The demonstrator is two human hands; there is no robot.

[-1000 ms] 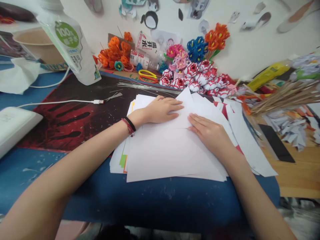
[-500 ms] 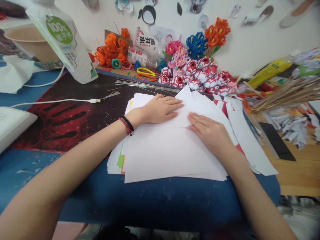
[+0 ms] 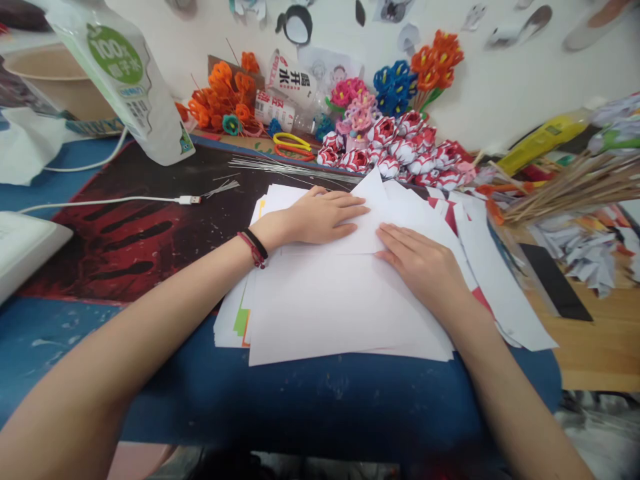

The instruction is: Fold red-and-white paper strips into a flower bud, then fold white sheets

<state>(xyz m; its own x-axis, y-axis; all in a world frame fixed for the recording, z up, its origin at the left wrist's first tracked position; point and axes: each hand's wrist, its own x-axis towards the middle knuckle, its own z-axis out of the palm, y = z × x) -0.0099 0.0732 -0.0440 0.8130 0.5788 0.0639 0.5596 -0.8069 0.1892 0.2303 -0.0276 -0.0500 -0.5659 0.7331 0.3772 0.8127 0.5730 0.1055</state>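
Note:
A folded white sheet of paper (image 3: 371, 190) lies on a stack of white paper (image 3: 340, 307), its pointed corner toward the wall. Across the folded sheet my left hand (image 3: 325, 217) rests flat, fingers spread and palm down, holding nothing. My right hand (image 3: 420, 263) lies at the folded sheet's right side, its fingers stretched out close together and the thumb a little apart. Its fingertips touch the paper; the underside of this hand is hidden. Green and orange edges of other sheets show at the stack's left side.
Thin wires (image 3: 295, 167) lie behind the stack. Red-and-white paper flowers (image 3: 400, 150) and orange flowers (image 3: 220, 100) stand along the wall. A white bottle (image 3: 135, 87), a cable plug (image 3: 190, 199) and a white box (image 3: 30, 250) are at left. Paper strips (image 3: 493, 267) and sticks (image 3: 575, 187) lie right.
Both hands and the folded sheet stay in practically the same place. Only the camera view has shifted very slightly.

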